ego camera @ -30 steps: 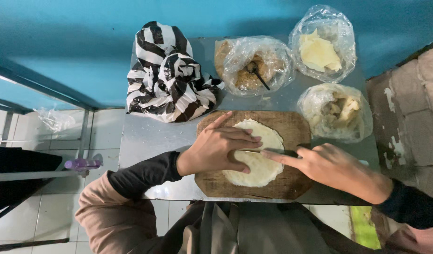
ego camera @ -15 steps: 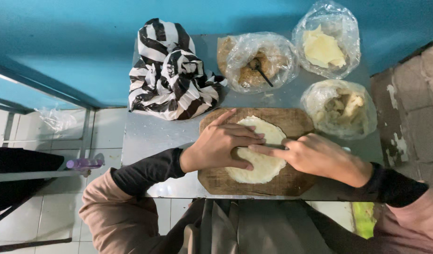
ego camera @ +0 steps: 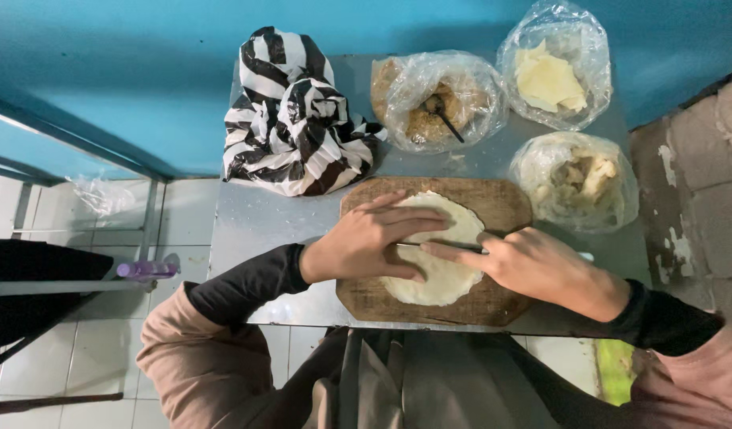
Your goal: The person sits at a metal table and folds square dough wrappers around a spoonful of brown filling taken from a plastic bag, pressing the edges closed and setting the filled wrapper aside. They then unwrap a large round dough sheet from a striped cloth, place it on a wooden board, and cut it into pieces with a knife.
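A pale flat round of dough (ego camera: 441,280) lies on a wooden cutting board (ego camera: 509,202) at the front of a grey metal table (ego camera: 255,218). My left hand (ego camera: 366,242) rests flat on the dough's left half, fingers spread and pointing right. My right hand (ego camera: 541,266) comes in from the right and grips a thin knife (ego camera: 461,248). Its dark blade lies across the middle of the dough, just under my left fingertips. A white end of the handle pokes out behind my right wrist.
A black-and-white striped plastic bag (ego camera: 290,119) sits at the table's back left. Three clear bags hold food: brown filling with a spoon (ego camera: 437,99), pale yellow slabs (ego camera: 553,67), and mixed pieces (ego camera: 577,179). A purple bottle (ego camera: 147,268) lies on a low ledge to the left.
My right hand has slid left over the board, bringing the knife across the dough toward my left fingers. My left hand stays pressed on the dough.
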`<state>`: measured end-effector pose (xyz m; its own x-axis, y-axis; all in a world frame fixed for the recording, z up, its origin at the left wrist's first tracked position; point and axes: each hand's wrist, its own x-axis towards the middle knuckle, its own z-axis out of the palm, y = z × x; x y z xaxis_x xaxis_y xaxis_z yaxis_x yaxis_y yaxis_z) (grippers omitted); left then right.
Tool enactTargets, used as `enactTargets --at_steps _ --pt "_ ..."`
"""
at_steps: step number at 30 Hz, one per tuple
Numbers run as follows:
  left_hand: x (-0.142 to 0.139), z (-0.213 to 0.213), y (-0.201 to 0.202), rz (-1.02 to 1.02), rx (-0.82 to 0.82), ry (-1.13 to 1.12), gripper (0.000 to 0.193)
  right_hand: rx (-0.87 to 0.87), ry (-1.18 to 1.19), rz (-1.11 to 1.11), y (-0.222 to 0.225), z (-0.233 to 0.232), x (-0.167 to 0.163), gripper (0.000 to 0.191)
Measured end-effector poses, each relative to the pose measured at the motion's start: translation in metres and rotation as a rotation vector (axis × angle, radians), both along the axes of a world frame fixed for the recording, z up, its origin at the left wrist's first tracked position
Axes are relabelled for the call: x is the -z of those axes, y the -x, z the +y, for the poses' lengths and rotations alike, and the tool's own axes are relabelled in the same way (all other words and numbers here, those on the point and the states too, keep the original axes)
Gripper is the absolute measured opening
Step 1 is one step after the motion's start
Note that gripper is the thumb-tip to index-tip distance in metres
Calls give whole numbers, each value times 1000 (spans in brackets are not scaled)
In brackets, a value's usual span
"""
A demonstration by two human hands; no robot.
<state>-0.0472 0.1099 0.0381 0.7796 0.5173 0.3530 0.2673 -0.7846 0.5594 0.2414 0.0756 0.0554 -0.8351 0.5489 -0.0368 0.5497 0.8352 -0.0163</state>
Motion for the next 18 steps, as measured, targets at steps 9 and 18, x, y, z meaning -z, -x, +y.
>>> enactTargets --at_steps 9,18 --pt "-5 -10 20 110 -125 -187 47 -9 19 -30 4 0 -4 93" --pt "8 -7 21 82 -139 -129 44 -68 -4 20 19 9 -2 95"
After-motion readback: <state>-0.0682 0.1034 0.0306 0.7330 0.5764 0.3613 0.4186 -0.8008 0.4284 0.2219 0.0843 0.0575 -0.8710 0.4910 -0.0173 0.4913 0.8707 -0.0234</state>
